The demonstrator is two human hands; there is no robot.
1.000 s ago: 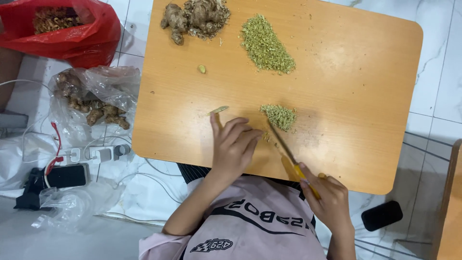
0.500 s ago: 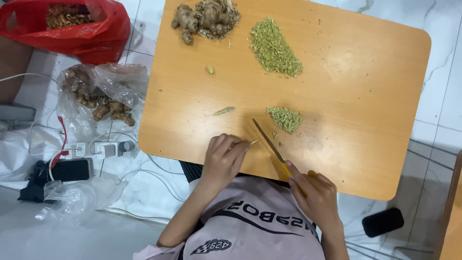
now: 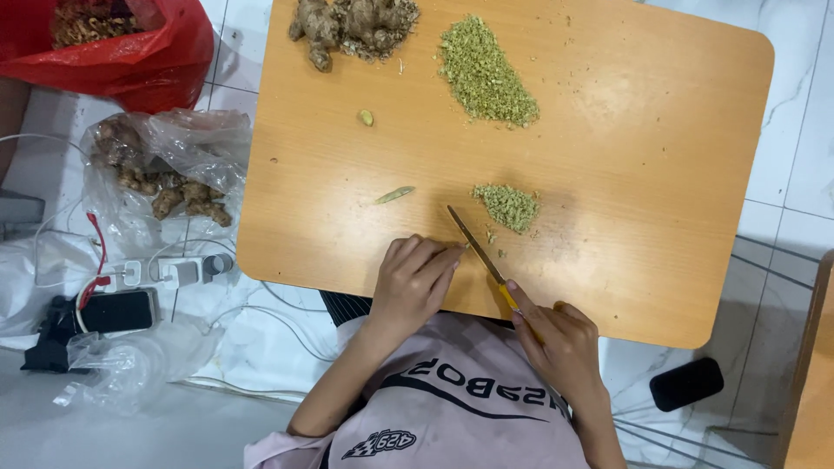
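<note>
My right hand [image 3: 558, 346] grips the yellow handle of a knife [image 3: 479, 254] whose blade points up-left over the wooden table [image 3: 643, 174]. My left hand [image 3: 415, 282] rests with curled fingers at the near table edge, its fingertips beside the blade; whether it pins a piece of root is hidden. A small heap of chopped greenish bits [image 3: 509, 207] lies just right of the blade tip. A larger heap of chopped bits [image 3: 485, 74] sits farther back. Whole knobbly ginger-like roots [image 3: 352, 24] are piled at the far edge. A thin sliver [image 3: 395, 194] and a small chunk [image 3: 367, 117] lie loose.
On the floor at left stand a red plastic bag [image 3: 122, 52] of brown scraps, a clear bag of roots [image 3: 161, 178], a white power strip with cables [image 3: 165, 274] and a black phone [image 3: 117, 311]. Another dark object [image 3: 686, 384] lies on the tiles at right.
My left hand has drawn back from the middle of the table to its near edge. The knife blade has swung away from the small heap toward the left hand.
</note>
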